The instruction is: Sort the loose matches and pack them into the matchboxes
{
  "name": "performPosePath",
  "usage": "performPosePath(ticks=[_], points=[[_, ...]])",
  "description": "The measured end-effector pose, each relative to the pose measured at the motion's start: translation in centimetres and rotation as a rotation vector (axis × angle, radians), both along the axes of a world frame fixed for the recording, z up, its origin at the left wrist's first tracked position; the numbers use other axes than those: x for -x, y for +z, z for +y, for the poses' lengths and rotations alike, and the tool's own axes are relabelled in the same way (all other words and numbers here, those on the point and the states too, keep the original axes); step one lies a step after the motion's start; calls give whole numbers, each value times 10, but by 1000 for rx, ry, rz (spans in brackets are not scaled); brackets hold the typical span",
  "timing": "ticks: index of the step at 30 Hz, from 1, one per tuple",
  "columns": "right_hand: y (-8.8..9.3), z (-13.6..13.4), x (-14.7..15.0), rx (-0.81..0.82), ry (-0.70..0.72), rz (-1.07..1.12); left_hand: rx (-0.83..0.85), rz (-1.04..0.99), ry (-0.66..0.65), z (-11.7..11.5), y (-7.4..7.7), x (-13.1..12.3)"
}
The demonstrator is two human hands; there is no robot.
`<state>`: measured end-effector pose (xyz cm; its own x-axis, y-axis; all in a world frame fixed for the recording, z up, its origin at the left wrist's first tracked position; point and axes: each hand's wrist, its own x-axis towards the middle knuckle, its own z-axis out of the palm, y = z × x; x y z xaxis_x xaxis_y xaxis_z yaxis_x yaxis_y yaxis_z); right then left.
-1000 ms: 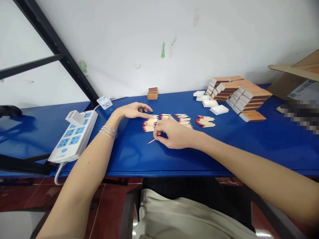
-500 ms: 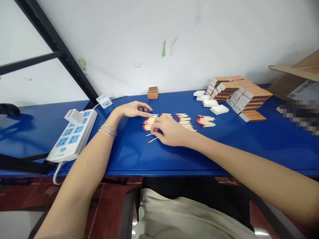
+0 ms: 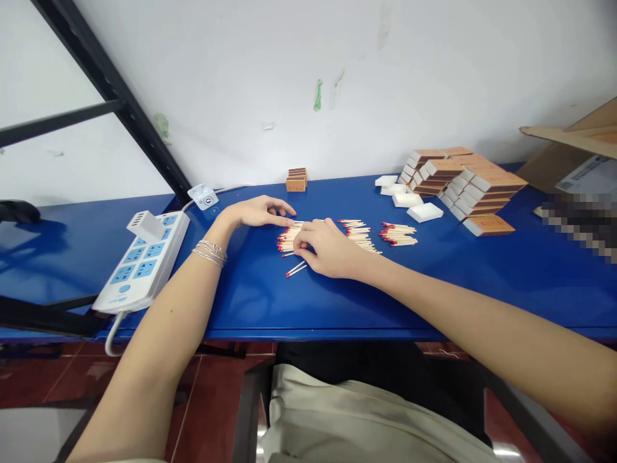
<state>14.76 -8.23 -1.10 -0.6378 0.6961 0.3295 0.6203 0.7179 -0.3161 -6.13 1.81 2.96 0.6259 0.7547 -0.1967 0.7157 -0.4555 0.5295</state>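
Red-tipped wooden matches lie on the blue table in several groups. My left hand (image 3: 263, 211) rests at the back left of the nearest pile of matches (image 3: 287, 239), fingers apart and thumb stretched along its edge. Over the right side of that pile is my right hand (image 3: 328, 247), its thumb and fingertips pinched together; whether a match is between them is hidden. Two loose matches (image 3: 295, 269) lie side by side just below the right fingertips. Right of this hand are a longer row of matches (image 3: 357, 235) and a smaller group of matches (image 3: 399, 234).
Stacked matchboxes (image 3: 463, 173) stand at the back right, beside several white matchbox trays (image 3: 424, 212). A few matchboxes (image 3: 296, 180) stand against the wall. On the left lies a white power strip (image 3: 144, 260). An open cardboard box (image 3: 569, 154) stands far right.
My right hand has moved slightly up, away from the table's front edge. Two loose matches now lie together below it, where one lay apart before. My left hand stays in place.
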Motion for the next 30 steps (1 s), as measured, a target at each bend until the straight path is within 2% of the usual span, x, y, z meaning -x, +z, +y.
performPosePath(ticks=[5, 11, 30], points=[[3, 0, -5, 70, 118, 69, 8, 10, 11, -1, 1, -1], [-4, 6, 1, 39, -4, 83, 20, -16, 19, -2, 0, -1], [-1, 0, -3, 51, 103, 79, 29, -22, 14, 1, -2, 0]])
